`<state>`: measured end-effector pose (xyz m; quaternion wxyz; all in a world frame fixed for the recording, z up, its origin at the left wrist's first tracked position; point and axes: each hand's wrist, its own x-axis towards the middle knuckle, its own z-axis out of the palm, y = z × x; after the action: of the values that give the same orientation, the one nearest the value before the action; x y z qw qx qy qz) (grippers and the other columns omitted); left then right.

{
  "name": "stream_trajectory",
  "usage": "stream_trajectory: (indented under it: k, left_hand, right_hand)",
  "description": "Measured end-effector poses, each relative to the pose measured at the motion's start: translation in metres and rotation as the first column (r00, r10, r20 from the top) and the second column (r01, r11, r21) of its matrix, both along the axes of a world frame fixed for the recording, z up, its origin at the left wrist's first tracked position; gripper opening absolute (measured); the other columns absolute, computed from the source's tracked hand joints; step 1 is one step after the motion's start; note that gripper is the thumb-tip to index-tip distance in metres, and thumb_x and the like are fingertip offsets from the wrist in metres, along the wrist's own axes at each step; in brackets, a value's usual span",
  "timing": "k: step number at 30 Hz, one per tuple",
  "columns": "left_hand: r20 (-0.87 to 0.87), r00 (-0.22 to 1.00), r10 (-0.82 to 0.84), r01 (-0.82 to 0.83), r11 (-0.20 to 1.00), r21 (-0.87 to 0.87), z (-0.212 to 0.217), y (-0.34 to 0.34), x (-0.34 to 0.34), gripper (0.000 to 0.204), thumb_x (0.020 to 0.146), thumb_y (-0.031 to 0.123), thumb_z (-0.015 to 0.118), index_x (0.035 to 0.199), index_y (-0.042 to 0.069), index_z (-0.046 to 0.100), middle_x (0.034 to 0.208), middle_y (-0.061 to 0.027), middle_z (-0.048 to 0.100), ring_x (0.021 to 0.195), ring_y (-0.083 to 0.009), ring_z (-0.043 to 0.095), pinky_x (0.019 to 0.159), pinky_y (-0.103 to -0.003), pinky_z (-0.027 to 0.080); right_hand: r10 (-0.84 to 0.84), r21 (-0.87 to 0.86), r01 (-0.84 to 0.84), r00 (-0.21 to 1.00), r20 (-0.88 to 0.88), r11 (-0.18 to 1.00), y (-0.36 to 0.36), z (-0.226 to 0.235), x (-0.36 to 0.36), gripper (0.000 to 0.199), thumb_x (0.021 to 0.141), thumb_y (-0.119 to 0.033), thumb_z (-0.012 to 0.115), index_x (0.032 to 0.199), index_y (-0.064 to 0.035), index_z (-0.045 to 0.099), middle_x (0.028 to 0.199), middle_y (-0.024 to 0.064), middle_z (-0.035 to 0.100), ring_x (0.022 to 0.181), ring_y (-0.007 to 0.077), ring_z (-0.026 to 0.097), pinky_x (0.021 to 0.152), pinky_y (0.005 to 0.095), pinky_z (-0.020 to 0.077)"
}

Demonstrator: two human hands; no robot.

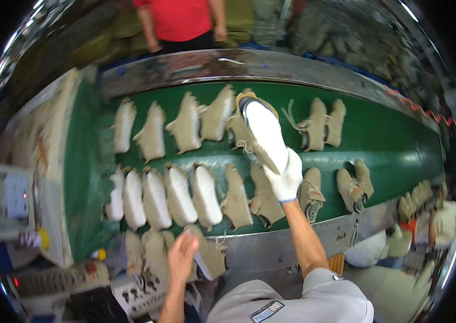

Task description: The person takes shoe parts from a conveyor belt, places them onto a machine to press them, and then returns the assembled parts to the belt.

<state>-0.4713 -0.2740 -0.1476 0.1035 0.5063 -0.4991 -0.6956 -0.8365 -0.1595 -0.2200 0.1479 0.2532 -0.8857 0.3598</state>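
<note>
Green conveyor belt carries rows of tan shoes. One white-soled shoe is gripped by the gloved right hand, seemingly for placing; the bare left hand rests open on shoes below, so a free gap is needed next.

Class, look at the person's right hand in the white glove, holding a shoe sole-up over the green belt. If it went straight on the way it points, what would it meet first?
The right hand points up and left, along the held shoe. Probably the far row of tan shoes comes first, though the hand's height above the belt is unclear.
</note>
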Motion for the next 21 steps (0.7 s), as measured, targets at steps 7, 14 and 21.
stream_trajectory:
  k: [7,14,21]
  left_hand:
    - [-0.197,0.980,0.012,-0.092,0.912,-0.401,0.148,-0.044,-0.038,0.067,0.099,0.031,0.068,0.148,-0.009,0.044,0.113,-0.0152,0.072,0.101,-0.0172,0.069,0.078,-0.030,0.058]
    - [-0.187,0.944,0.272,-0.330,0.749,-0.575,0.190,-0.003,0.095,0.030,0.099,0.005,0.054,0.124,-0.008,0.065,0.096,-0.0102,0.076,0.083,-0.0144,0.074,0.072,-0.027,0.058]
    - [-0.376,0.826,0.419,-0.563,0.627,-0.538,0.211,0.048,0.200,0.030,0.097,0.002,0.048,0.116,-0.007,0.069,0.095,-0.0106,0.076,0.080,-0.0142,0.074,0.067,-0.024,0.059]
  right_hand:
    - [0.480,-0.219,-0.512,0.858,-0.185,0.831,-0.025,0.093,0.164,0.075,0.063,-0.019,0.094,0.127,0.0024,0.060,0.115,0.0218,0.067,0.103,0.0402,0.066,0.092,0.0440,0.0544]
    - [0.695,-0.223,-0.742,0.671,-0.260,0.632,-0.029,0.146,0.267,0.079,0.061,-0.016,0.097,0.126,0.0038,0.058,0.117,0.0233,0.065,0.104,0.0403,0.066,0.092,0.0432,0.0543]
    - [0.842,-0.185,-0.873,0.484,-0.236,0.450,-0.022,0.173,0.348,0.085,0.057,-0.016,0.098,0.129,0.0037,0.056,0.120,0.0256,0.063,0.107,0.0434,0.064,0.094,0.0467,0.0536]
